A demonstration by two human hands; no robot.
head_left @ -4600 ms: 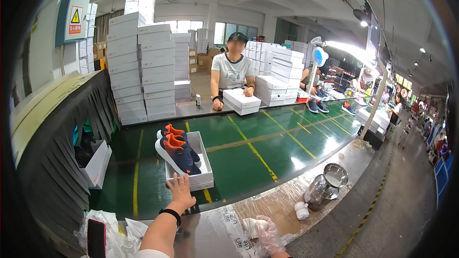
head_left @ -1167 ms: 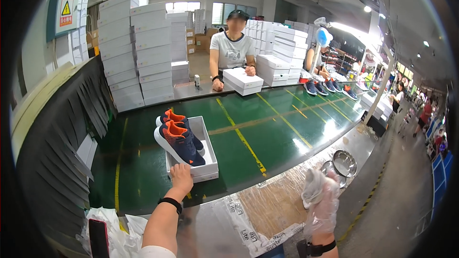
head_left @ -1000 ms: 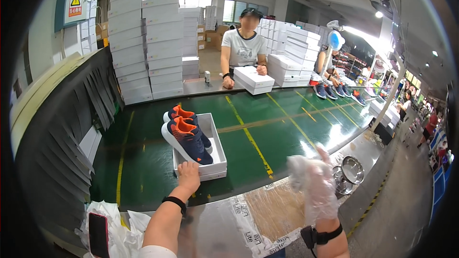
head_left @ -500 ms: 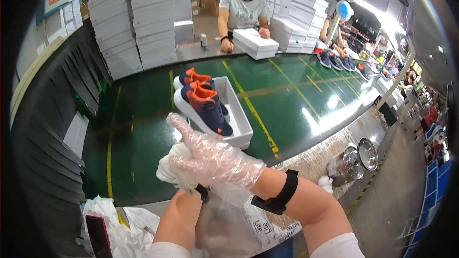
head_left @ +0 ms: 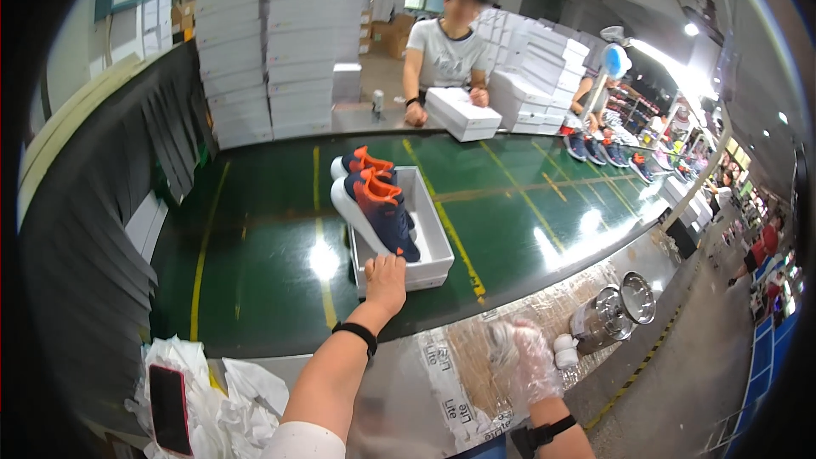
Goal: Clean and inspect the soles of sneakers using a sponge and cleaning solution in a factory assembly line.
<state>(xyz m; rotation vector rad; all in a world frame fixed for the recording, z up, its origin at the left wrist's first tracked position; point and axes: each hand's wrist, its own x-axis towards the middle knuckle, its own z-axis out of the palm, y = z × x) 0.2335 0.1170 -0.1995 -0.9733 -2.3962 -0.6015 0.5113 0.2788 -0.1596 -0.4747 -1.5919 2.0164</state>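
Observation:
My bare left hand (head_left: 387, 282) is closed over the near edge of an open white shoe box (head_left: 435, 242), close to a shoe's toe. A pair of navy sneakers with orange linings (head_left: 371, 204) leans along the box's left side, the heels at the far end. Over the bench on the right is my right hand (head_left: 535, 365) in a clear plastic glove, blurred by motion. A pale, smeared bundle (head_left: 501, 342) shows at its fingers; I cannot make out what it is. White wads (head_left: 565, 350) lie just right of that hand.
The green belt (head_left: 263, 263) bears yellow lines. Steel canister (head_left: 599, 320) with a round lid stands at the right bench edge. A phone (head_left: 168, 408) rests on white paper at lower left. Across the belt, a person (head_left: 446, 55) holds a closed white box (head_left: 463, 115); stacked boxes (head_left: 297, 42) rise behind.
My hands have come apart: the left has gone forward to the box's near edge, the gloved right has swung right over the bench. The camera view has shifted slightly.

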